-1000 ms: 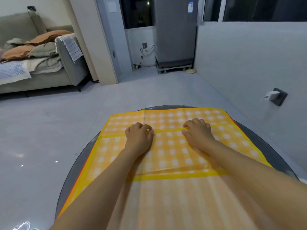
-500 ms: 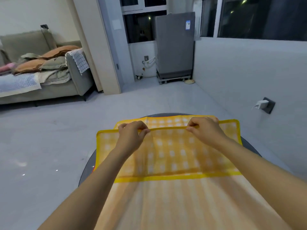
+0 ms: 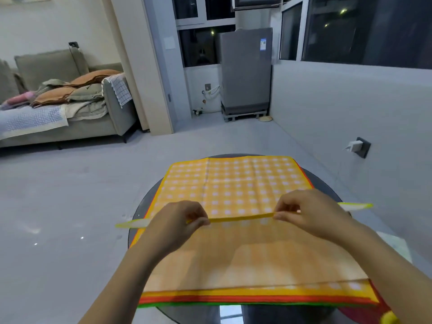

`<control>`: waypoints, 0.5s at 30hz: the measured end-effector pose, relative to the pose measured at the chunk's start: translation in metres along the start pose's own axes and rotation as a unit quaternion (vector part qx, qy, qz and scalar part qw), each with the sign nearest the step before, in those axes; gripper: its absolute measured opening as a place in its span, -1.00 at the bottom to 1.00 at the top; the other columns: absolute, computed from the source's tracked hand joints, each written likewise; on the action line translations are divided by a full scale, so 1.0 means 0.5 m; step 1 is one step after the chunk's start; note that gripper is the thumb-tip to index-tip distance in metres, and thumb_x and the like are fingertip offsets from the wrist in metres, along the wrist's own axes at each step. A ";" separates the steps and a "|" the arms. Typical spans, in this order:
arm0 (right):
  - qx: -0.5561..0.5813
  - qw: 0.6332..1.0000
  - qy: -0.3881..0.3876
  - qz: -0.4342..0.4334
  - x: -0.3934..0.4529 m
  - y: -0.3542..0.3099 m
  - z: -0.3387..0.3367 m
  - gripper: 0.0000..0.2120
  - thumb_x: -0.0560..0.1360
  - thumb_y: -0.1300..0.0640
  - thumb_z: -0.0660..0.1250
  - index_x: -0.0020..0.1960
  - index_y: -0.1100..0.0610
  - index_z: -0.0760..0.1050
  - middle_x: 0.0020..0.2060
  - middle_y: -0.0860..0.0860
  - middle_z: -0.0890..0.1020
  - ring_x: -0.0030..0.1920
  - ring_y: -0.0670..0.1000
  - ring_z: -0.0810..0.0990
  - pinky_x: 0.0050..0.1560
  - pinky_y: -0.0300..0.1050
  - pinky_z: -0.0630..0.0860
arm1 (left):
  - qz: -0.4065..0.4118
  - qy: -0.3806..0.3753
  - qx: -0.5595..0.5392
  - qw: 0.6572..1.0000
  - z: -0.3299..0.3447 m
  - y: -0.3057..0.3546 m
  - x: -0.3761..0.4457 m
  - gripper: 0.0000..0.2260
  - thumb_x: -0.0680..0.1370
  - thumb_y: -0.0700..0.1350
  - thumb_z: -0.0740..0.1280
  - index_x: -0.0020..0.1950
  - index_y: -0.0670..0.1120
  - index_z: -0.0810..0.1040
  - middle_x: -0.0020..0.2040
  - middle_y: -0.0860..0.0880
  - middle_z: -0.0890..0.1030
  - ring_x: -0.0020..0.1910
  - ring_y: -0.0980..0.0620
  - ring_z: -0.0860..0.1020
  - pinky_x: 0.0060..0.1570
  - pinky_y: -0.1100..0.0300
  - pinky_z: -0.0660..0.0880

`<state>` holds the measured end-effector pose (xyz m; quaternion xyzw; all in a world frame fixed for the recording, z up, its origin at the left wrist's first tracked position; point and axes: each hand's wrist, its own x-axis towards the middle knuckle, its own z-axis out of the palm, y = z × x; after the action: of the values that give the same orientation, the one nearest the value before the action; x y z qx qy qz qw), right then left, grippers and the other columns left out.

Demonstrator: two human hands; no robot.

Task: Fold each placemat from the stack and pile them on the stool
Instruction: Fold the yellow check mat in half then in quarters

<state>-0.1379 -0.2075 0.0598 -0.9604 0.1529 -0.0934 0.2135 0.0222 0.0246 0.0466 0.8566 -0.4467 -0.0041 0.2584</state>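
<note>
A stack of checked placemats (image 3: 233, 183) lies on a round dark glass table (image 3: 145, 206); yellow, red and green edges show at its near side. The top yellow-and-white placemat (image 3: 245, 253) is lifted by its far edge, its pale underside facing me. My left hand (image 3: 177, 220) pinches that edge on the left and my right hand (image 3: 311, 211) pinches it on the right, held level above the stack's middle. No stool is in view.
Grey tiled floor surrounds the table. A grey sofa (image 3: 70, 127) with cushions and cloths stands at the back left. A grey appliance (image 3: 245, 71) stands by the far window. A white wall with a plugged charger (image 3: 355, 146) runs along the right.
My hands took hold of the top placemat's far edge, lifted it and drew it toward me over the stack. The camera has tilted up and back.
</note>
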 end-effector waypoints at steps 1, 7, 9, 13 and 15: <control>0.005 1.000 -0.017 -0.003 -0.012 0.004 0.010 -0.85 0.43 -0.03 0.41 -0.29 -0.19 0.51 -0.27 -0.19 0.61 -0.16 -0.18 0.55 -0.06 -0.11 0.52 | -0.002 -0.015 -0.010 1.000 0.009 -0.004 -0.014 -0.91 0.49 -0.05 0.41 -0.22 0.07 0.60 -0.26 0.19 0.58 -0.24 0.23 0.53 -0.12 0.19 0.50; -0.003 0.992 -0.123 -0.006 -0.043 0.042 0.066 -0.93 0.42 -0.07 0.42 -0.22 -0.12 0.59 -0.24 -0.14 0.64 -0.18 -0.19 0.56 -0.07 -0.20 0.53 | -0.014 -0.116 -0.032 0.993 0.057 -0.023 -0.050 -0.89 0.48 -0.02 0.41 -0.24 0.14 0.58 -0.23 0.15 0.61 -0.18 0.19 0.53 -0.15 0.28 0.48; -0.019 0.989 -0.145 -0.007 -0.047 0.049 0.081 -0.92 0.41 -0.09 0.42 -0.23 -0.13 0.58 -0.23 -0.14 0.64 -0.17 -0.19 0.56 -0.07 -0.21 0.52 | -0.020 -0.145 -0.021 0.989 0.073 -0.032 -0.054 -0.89 0.48 -0.02 0.40 -0.24 0.14 0.58 -0.22 0.15 0.61 -0.17 0.19 0.54 -0.13 0.26 0.49; -0.044 0.984 -0.175 -0.012 -0.053 0.054 0.104 -0.89 0.43 -0.09 0.39 -0.26 -0.18 0.51 -0.23 -0.18 0.61 -0.17 -0.20 0.54 -0.08 -0.23 0.52 | -0.017 -0.183 0.015 0.983 0.097 -0.049 -0.064 -0.90 0.50 -0.02 0.37 -0.21 0.14 0.58 -0.18 0.17 0.59 -0.17 0.23 0.52 -0.18 0.41 0.43; -0.049 0.982 -0.184 -0.010 -0.055 0.056 0.113 -0.90 0.42 -0.09 0.39 -0.25 -0.17 0.51 -0.23 -0.19 0.58 -0.17 -0.20 0.53 -0.08 -0.23 0.51 | -0.009 -0.191 0.015 0.981 0.104 -0.051 -0.069 -0.92 0.50 -0.03 0.38 -0.19 0.11 0.61 -0.18 0.15 0.58 -0.17 0.22 0.52 -0.18 0.41 0.42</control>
<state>-0.1568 -0.2011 -0.0059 -0.9720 0.1054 0.0902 0.1896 0.0086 0.0405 -0.0176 0.8479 -0.4799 -0.1634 0.1551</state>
